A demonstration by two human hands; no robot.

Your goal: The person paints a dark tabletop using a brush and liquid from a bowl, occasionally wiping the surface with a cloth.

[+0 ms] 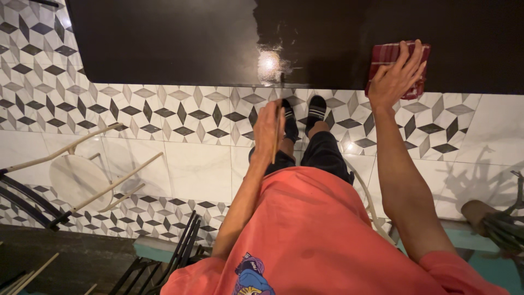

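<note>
One dark red folded cloth (397,68) lies at the near edge of the black desk (164,38), toward its right end, pressed flat under the spread fingers of the right hand (397,74). The left hand (268,128), fingers curled shut, grips one thin stick (277,136) below that edge. Judged step: wiping the desk; the next pass calls for steady downward pressure.

No packages, labels, signs, screens.

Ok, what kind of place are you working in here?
Probably a café or restaurant dining area. There is a dark glossy table that the right hand presses a red cloth onto, a patterned black, grey and white tile floor, and slim metal-framed chairs nearby.
</note>
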